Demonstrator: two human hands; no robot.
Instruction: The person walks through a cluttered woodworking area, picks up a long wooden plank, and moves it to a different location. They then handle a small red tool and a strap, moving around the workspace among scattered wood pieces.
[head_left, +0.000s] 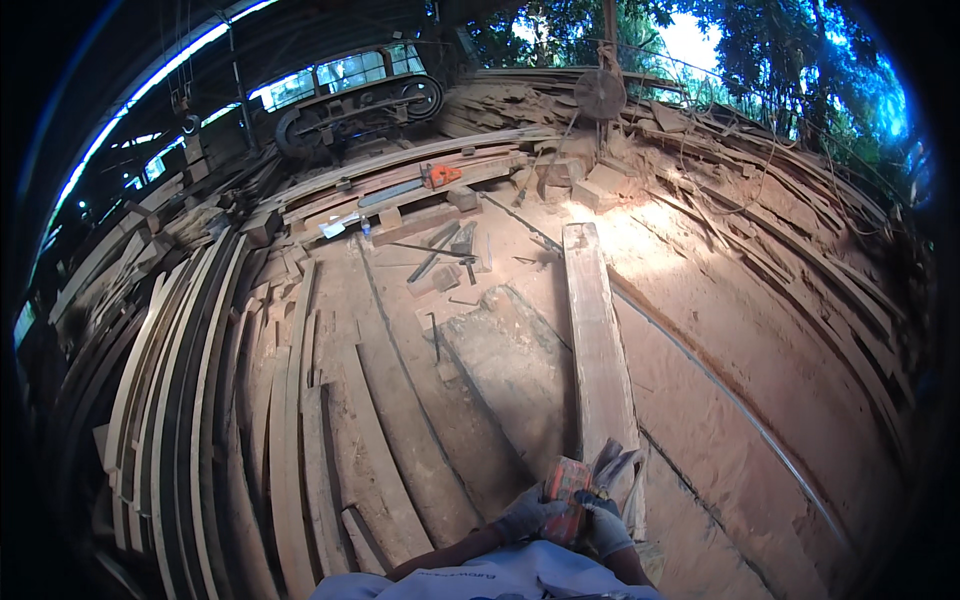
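Close to my body, both hands wear greyish work gloves. My left hand (530, 514) is closed on the left side of a worn, orange-red box-shaped object (567, 482), whose exact kind I cannot make out. At its right side my right hand (606, 527) has its fingers curled around a small dark thing with a bit of yellow (597, 496), too small to name. Just beyond the hands lie dark, splintered wood pieces (614, 464) at the near end of a long, thick plank (602, 340). That plank stretches away from me over the sawdust.
Long boards (205, 400) lie stacked on the left. An orange chainsaw (440, 176) rests on timber at the back, beyond several metal bars (435, 250). A metal rail (720, 385) crosses the sawdust on the right. A large wheeled machine (360, 110) stands at the back left.
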